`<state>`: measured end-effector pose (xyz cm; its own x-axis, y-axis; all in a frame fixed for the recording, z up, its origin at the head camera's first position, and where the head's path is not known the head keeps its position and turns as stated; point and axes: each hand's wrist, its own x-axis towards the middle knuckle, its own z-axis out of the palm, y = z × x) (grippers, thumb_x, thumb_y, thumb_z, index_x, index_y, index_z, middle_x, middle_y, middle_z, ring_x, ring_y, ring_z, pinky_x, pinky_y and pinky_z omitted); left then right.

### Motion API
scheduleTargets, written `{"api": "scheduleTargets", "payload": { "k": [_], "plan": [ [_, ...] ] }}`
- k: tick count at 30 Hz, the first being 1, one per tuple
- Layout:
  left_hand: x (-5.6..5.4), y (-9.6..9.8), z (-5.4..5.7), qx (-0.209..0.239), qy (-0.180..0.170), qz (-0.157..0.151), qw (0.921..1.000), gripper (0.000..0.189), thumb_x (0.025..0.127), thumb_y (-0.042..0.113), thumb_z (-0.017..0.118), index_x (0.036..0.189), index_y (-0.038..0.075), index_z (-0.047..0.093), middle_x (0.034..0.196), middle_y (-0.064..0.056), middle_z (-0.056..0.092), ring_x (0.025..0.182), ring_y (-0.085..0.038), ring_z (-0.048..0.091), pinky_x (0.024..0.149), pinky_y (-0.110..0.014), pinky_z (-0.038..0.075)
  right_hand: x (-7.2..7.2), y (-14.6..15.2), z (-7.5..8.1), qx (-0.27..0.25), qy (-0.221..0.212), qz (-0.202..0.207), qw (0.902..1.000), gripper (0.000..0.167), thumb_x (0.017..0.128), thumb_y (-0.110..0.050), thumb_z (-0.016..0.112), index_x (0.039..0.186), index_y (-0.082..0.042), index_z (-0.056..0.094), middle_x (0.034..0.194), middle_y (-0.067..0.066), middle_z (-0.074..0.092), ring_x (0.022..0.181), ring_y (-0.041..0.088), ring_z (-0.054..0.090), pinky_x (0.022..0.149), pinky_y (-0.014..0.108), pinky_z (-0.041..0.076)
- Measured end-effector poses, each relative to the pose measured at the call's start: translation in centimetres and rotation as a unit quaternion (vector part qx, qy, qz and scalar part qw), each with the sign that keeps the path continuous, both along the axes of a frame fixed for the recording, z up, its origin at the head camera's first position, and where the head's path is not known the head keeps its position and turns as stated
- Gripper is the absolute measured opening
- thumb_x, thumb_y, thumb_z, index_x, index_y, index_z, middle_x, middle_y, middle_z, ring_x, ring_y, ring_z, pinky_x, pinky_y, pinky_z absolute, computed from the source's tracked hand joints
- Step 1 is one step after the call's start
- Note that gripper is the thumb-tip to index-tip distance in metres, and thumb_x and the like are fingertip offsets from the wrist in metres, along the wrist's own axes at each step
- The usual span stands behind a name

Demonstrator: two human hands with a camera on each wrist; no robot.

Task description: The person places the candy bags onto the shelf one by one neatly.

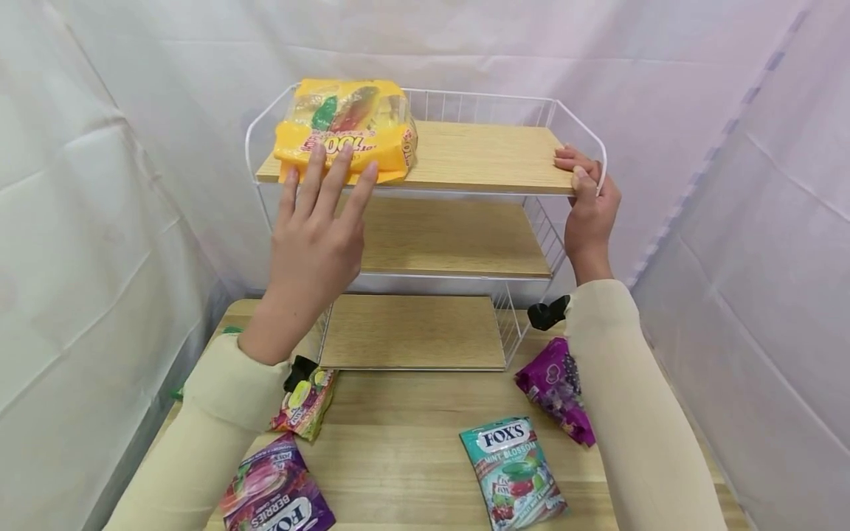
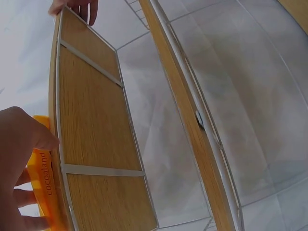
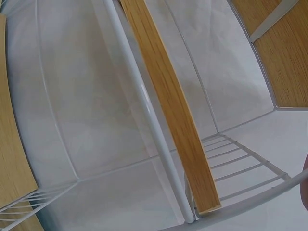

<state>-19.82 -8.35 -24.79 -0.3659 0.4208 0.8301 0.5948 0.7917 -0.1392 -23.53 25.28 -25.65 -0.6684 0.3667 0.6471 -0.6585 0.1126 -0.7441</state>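
A yellow candy bag (image 1: 352,133) with a clear window lies at the left end of the rack's top wooden shelf (image 1: 485,155). Against its front side rest the extended fingers of my left hand (image 1: 315,228). In the left wrist view, the thumb of that left hand (image 2: 19,144) is at the shelf's front edge, and the fingers are on the orange side of the bag (image 2: 45,183). My right hand (image 1: 591,199) grips the top shelf's front right corner, thumb in front and fingers over the board. Only a sliver of a finger (image 3: 304,190) shows in the right wrist view.
The white wire rack has a middle shelf (image 1: 458,236) and a bottom shelf (image 1: 415,332). On the table (image 1: 392,442) lie a teal mint bag (image 1: 514,472), a purple grape bag (image 1: 558,387), a purple berries bag (image 1: 275,487) and a red-and-yellow bag (image 1: 305,405). White curtains surround everything.
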Motion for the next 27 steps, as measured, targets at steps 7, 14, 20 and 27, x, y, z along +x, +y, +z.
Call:
{"api": "scheduleTargets", "payload": {
  "k": [7,14,20,27],
  "plan": [
    [-1.1,-0.2,0.2,-0.024,-0.027,0.027,0.9990,0.061,0.086,0.004,0.056,0.144,0.013,0.041,0.149,-0.017,0.036,0.140,-0.035,0.023,0.112,-0.054,0.017,-1.1,0.5,-0.8,-0.004,-0.001,0.002,1.0000,0.031,0.093,-0.011,0.042,0.095,0.000,0.071,0.119,0.014,0.063,0.125,0.018,0.049,0.098,0.033,0.044],
    [-1.5,-1.1,0.2,-0.025,-0.034,0.017,0.9989,0.059,0.087,0.007,0.056,0.144,0.015,0.042,0.150,-0.015,0.035,0.140,-0.035,0.023,0.113,-0.052,0.015,0.7,-1.2,0.4,0.010,-0.001,-0.004,0.9999,0.032,0.092,-0.012,0.041,0.094,0.000,0.071,0.118,0.015,0.063,0.124,0.018,0.050,0.098,0.032,0.045],
    [-2.0,-1.6,0.5,-0.032,-0.023,-0.012,0.9992,0.055,0.087,0.011,0.059,0.140,0.016,0.047,0.147,-0.014,0.039,0.136,-0.036,0.030,0.113,-0.050,0.018,0.0,-0.6,0.1,0.016,-0.009,-0.014,0.9997,0.032,0.092,-0.014,0.041,0.094,-0.003,0.071,0.119,0.012,0.064,0.124,0.016,0.050,0.097,0.032,0.045],
    [-2.1,-1.1,0.7,-0.052,-0.039,-0.013,0.9978,0.061,0.086,0.016,0.066,0.142,0.017,0.045,0.149,-0.014,0.037,0.137,-0.037,0.028,0.113,-0.050,0.016,-0.9,0.2,-0.5,0.003,-0.006,-0.009,0.9999,0.032,0.092,-0.014,0.041,0.095,-0.004,0.072,0.119,0.010,0.064,0.124,0.016,0.050,0.097,0.032,0.045]
  ]
}}
